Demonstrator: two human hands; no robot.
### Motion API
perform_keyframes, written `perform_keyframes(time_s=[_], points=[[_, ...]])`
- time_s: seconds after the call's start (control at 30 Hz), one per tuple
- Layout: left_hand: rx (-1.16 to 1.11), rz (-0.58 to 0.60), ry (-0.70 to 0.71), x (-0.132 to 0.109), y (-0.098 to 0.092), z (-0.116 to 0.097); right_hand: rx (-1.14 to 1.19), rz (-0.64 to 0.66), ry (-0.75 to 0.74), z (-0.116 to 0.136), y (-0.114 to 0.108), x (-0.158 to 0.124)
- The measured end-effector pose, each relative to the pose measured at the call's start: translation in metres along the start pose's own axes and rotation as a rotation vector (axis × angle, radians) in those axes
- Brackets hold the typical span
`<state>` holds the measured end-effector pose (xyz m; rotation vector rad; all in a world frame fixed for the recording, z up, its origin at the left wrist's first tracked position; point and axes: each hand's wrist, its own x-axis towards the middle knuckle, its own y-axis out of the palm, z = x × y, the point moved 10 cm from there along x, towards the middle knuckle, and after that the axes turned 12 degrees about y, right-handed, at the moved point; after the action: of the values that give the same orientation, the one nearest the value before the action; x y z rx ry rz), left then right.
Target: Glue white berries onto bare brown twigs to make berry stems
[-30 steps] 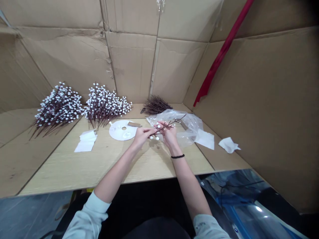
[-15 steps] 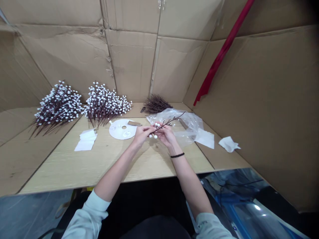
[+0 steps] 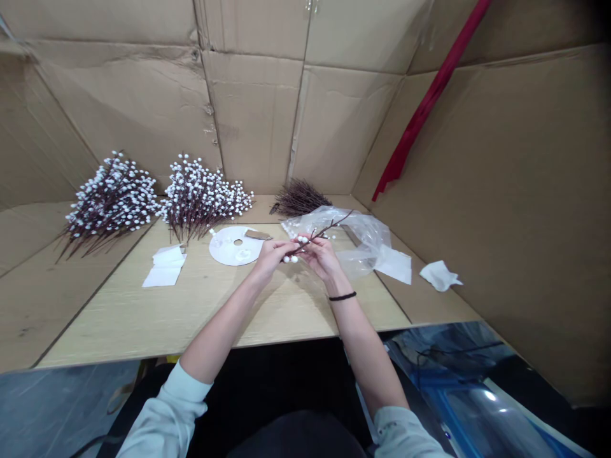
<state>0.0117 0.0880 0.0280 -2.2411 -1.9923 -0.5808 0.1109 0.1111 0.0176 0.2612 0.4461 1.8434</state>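
Both hands meet over the middle of the wooden table [image 3: 214,312]. My left hand [image 3: 270,254] pinches the lower end of a thin dark twig [image 3: 329,227] that carries a few white beads. My right hand [image 3: 321,256], with a black band on its wrist, is closed on the same twig just to the right. The twig's bare tip points up and right over a clear plastic bag [image 3: 356,236]. A white disc [image 3: 233,247] lies just left of my left hand.
Two heaps of beaded twigs [image 3: 112,200] [image 3: 203,197] lie at the back left, and a bundle of bare twigs [image 3: 298,199] at the back centre. White paper pieces [image 3: 165,267] [image 3: 439,275] lie left and right. Cardboard walls [image 3: 501,191] enclose the table; a red strip [image 3: 420,108] leans at the right.
Both hands have shifted slightly away from me with the twig, and the twig tip has tilted a little higher. Nothing else has moved.
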Motion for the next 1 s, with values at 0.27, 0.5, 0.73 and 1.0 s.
perform_keyframes(time_s=[0.27, 0.5, 0.73, 1.0], points=[[-0.013, 0.029, -0.01, 0.0, 0.001, 0.001, -0.024, -0.017, -0.023, 0.002, -0.003, 0.0], [-0.058, 0.021, -0.012, -0.001, 0.001, -0.002, -0.041, -0.023, -0.084, 0.009, -0.002, -0.003], [-0.019, 0.043, -0.002, 0.001, 0.001, -0.001, -0.058, -0.051, -0.105, 0.012, -0.001, -0.004], [-0.019, 0.045, 0.011, 0.001, 0.0, -0.001, -0.063, -0.045, -0.118, 0.012, 0.0, -0.004]])
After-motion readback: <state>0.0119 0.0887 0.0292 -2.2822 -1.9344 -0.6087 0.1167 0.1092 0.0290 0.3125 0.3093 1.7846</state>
